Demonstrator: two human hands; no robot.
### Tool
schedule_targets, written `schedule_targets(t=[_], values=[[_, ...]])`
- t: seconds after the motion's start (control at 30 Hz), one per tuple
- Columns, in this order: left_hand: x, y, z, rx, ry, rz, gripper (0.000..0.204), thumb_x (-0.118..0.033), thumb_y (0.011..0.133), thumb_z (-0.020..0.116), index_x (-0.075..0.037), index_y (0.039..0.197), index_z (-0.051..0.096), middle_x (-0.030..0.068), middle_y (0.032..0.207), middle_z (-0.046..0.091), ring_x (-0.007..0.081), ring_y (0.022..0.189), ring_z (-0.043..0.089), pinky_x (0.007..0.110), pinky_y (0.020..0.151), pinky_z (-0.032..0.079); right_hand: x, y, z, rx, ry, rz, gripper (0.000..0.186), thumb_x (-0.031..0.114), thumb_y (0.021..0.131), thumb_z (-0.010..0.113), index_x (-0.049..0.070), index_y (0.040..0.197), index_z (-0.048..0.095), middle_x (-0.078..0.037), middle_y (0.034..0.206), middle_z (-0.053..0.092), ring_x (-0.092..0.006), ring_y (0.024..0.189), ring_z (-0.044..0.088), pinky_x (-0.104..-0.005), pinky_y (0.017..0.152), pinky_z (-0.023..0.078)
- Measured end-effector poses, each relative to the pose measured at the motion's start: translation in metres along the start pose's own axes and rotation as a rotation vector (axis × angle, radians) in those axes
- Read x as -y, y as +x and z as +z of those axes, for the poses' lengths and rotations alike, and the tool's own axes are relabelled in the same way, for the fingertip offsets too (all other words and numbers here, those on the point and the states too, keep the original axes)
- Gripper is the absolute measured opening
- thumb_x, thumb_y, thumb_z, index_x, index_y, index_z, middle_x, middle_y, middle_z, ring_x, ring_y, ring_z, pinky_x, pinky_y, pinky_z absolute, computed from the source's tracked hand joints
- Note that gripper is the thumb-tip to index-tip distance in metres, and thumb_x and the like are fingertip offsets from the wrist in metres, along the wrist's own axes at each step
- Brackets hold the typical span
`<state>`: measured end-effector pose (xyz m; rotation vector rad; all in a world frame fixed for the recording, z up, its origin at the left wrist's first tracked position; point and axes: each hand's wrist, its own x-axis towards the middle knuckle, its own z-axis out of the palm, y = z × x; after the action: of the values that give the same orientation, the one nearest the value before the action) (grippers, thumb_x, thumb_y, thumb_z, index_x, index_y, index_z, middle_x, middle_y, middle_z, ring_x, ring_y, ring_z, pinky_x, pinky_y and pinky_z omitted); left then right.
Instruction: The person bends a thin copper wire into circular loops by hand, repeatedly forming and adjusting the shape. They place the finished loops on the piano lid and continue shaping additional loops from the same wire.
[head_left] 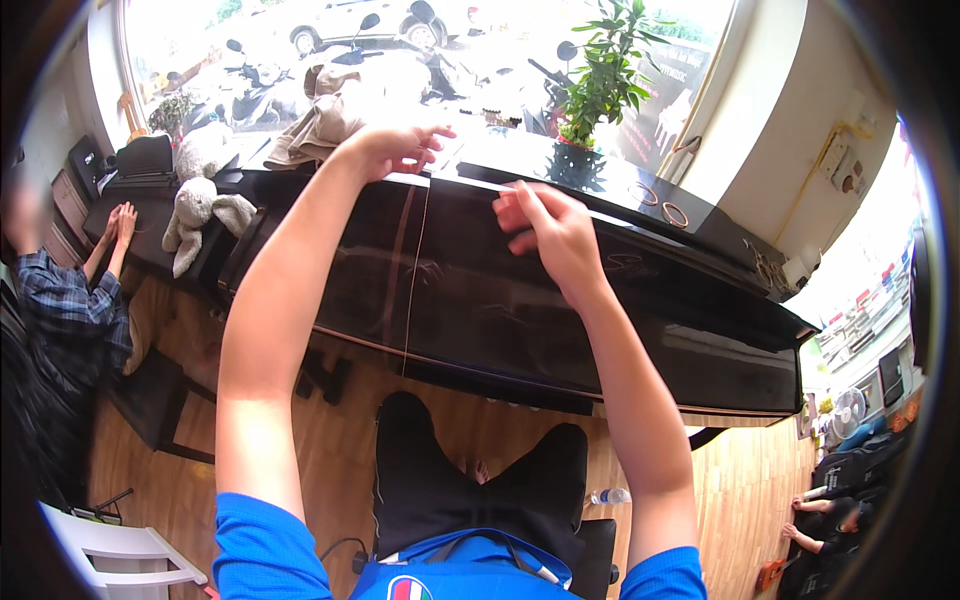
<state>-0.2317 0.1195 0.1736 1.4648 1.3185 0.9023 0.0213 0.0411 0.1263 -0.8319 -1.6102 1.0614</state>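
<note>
My left hand [392,150] is raised over the top edge of a glossy black upright piano [520,310]. Its fingers are loosely bent and apart, with nothing visible in them. Farther right, my right hand [556,232] is in front of the same edge, thumb and index finger pinched together and the other fingers curled. What lies in the pinch, if anything, is too small to make out. A narrow white strip [480,184] shows along the edge between my hands. Down the piano's front runs a thin tan line [412,290]; I cannot tell whether it is a cord or a seam.
On the piano stand a potted plant [605,75], a bunched beige cloth [315,115] and two rings [674,214]. A grey plush toy [198,205] hangs at the left, near a person in plaid [70,300]. A water bottle [610,496] is by my seat; another person [830,525] is at lower right.
</note>
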Motion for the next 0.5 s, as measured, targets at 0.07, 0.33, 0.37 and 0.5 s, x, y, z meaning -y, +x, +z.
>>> schedule_targets(t=[0.07, 0.33, 0.37, 0.5], values=[[0.001, -0.007, 0.008, -0.068, -0.024, 0.044, 0.029, -0.032, 0.103, 0.054, -0.012, 0.121, 0.066, -0.0058, 0.081, 0.055, 0.0034, 0.068, 0.051, 0.021, 0.065, 0.045, 0.008, 0.044, 0.021, 0.057, 0.049, 0.062, 0.04, 0.033, 0.105, 0.051, 0.0, 0.126, 0.06, -0.012, 0.102, 0.07, -0.0168, 0.092, 0.066, -0.03, 0.073, 0.056], [0.017, 0.004, 0.012, -0.038, -0.146, 0.286, 0.028, -0.025, 0.104, 0.052, -0.005, 0.119, 0.063, -0.004, 0.076, 0.056, 0.0052, 0.066, 0.049, 0.022, 0.064, 0.043, -0.007, 0.165, 0.047, 0.134, 0.244, 0.274, 0.056, 0.041, 0.108, 0.037, -0.005, 0.138, 0.043, -0.017, 0.128, 0.059, -0.0234, 0.109, 0.061, -0.0365, 0.09, 0.053], [0.021, 0.007, 0.011, -0.045, -0.134, 0.291, 0.027, -0.026, 0.103, 0.056, -0.004, 0.116, 0.065, -0.0042, 0.075, 0.056, 0.0056, 0.066, 0.049, 0.022, 0.065, 0.044, -0.013, 0.175, 0.046, 0.148, 0.24, 0.251, 0.058, 0.044, 0.108, 0.036, -0.005, 0.138, 0.043, -0.017, 0.13, 0.058, -0.0237, 0.112, 0.059, -0.0361, 0.091, 0.053], [0.032, 0.015, 0.008, -0.05, -0.03, 0.305, 0.029, -0.031, 0.099, 0.062, -0.003, 0.108, 0.068, -0.0011, 0.077, 0.062, 0.0063, 0.068, 0.055, 0.023, 0.067, 0.046, -0.03, 0.2, 0.036, 0.152, 0.127, 0.256, 0.052, 0.034, 0.108, 0.036, -0.004, 0.143, 0.037, -0.018, 0.144, 0.048, -0.0256, 0.128, 0.052, -0.037, 0.099, 0.052]])
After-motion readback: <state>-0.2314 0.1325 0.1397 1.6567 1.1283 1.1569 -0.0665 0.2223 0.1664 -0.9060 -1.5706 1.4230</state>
